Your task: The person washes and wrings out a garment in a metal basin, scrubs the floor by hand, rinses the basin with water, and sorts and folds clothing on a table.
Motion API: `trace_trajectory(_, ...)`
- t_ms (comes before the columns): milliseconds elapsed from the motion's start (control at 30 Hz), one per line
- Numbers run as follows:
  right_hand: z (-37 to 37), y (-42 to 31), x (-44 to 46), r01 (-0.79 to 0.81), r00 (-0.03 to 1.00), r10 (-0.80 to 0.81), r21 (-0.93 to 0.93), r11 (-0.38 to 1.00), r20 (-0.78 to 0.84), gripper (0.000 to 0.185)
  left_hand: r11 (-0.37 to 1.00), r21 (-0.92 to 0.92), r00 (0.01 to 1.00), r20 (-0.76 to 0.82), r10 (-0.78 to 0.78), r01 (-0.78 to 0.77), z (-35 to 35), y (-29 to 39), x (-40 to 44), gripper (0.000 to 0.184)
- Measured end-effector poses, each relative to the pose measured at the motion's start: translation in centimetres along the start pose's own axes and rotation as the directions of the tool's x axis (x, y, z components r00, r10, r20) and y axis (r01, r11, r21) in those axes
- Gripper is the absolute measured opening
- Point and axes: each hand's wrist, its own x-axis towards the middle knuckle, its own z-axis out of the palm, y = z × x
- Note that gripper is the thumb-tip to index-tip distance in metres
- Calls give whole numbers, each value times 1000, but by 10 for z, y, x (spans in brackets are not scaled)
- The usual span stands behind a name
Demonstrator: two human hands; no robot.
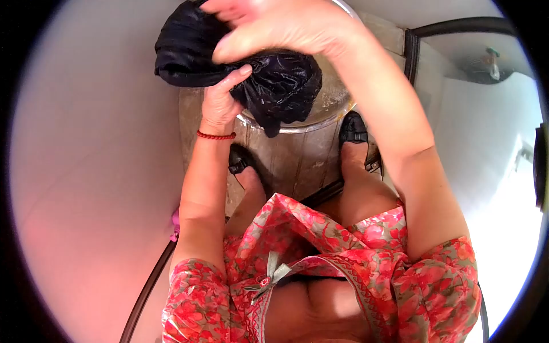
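A wet, shiny black cloth (286,86), bunched up, hangs over the near part of a large round metal basin (309,128). Its kind of garment does not show. My left hand (222,103) grips the cloth from the near side, thumb lying over it and the other fingers hidden beneath. Above it, my right hand (269,28) reaches across the top of the cloth. The thumb and fingers of that hand are spread apart, the fingertips blurred by motion, with black fabric showing between them. A red bracelet (216,135) circles my left wrist.
Below the basin are worn floor tiles (286,160), with my black shoes (353,127) on either side. A pale wall (97,143) rises close on the left. To the right stands a black-framed glassy panel (412,57); a dark bar (320,193) lies near my legs.
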Motion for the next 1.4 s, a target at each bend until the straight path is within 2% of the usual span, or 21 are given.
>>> trace_trajectory(33,-5,-3,-5,-27,998,36,177,984,-44,51,999,-15,999,-22,-32,32,1,4,-2,46)
trace_trajectory(67,-4,-3,4,-255,924,329,328,910,-194,45,999,39,1000,9,-3,3,0,6,-2,36)
trace_trajectory(100,-11,20,-6,-63,885,240,408,911,-398,40,999,40,1000,4,2,-2,-4,7,-3,36)
trace_trajectory(167,-6,61,-3,-8,784,136,209,978,-606,30,987,-92,991,9,-134,134,-12,10,-3,28)
trace_trajectory(233,5,82,-11,-221,950,273,290,931,-151,90,985,-108,988,-62,-141,134,-8,11,-1,24)
trace_trajectory(300,38,93,-15,-257,908,409,651,714,-90,64,959,-257,975,-155,-161,118,-2,13,4,22)
trace_trajectory(367,48,100,-22,-331,897,430,805,493,105,76,961,-254,975,-159,-153,109,-2,12,7,20)
trace_trajectory(500,70,90,-29,-236,932,363,761,605,1,81,997,35,951,-305,-60,74,-24,1,15,16)
trace_trajectory(567,81,87,-29,-244,912,407,739,628,-45,69,978,202,958,-286,3,57,-39,-5,20,22)
trace_trajectory(667,102,105,-21,-118,927,279,512,851,-251,72,918,395,923,-342,178,-30,-31,-8,24,20)
trace_trajectory(767,104,83,-25,-181,856,334,377,909,-394,80,978,204,931,-346,120,-50,-35,-18,27,17)
trace_trajectory(833,106,81,-27,-233,825,384,369,900,-414,89,948,311,904,-386,184,-61,-34,-22,29,15)
trace_trajectory(900,109,72,-33,26,851,378,749,662,-364,79,854,507,871,-360,335,-119,-32,-25,26,15)
trace_trajectory(967,104,82,-38,-38,895,368,776,629,-254,80,777,619,850,-347,397,-110,-33,-29,24,17)
trace_trajectory(1067,108,91,-46,-329,864,492,858,395,106,62,476,880,820,-271,505,-2,-27,-30,11,28)
trace_trajectory(1100,109,93,-50,-329,864,492,858,395,105,62,476,879,820,-270,504,-3,-20,-23,8,28)
trace_trajectory(1167,112,101,-57,-400,826,485,904,148,286,40,426,841,908,-408,92,335,-11,-11,3,36)
trace_trajectory(1233,112,113,-59,-404,818,476,911,77,323,31,491,817,933,-360,27,301,-2,-7,-3,37)
trace_trajectory(1300,109,120,-60,-412,836,337,901,-136,433,29,849,438,918,-376,-126,296,12,-3,-5,34)
trace_trajectory(1333,108,120,-58,-377,839,330,899,-222,433,28,934,217,941,-249,-229,285,4,-4,3,32)
trace_trajectory(1400,98,113,-59,-286,835,383,906,-312,396,36,936,115,934,-177,-310,332,8,12,8,46)
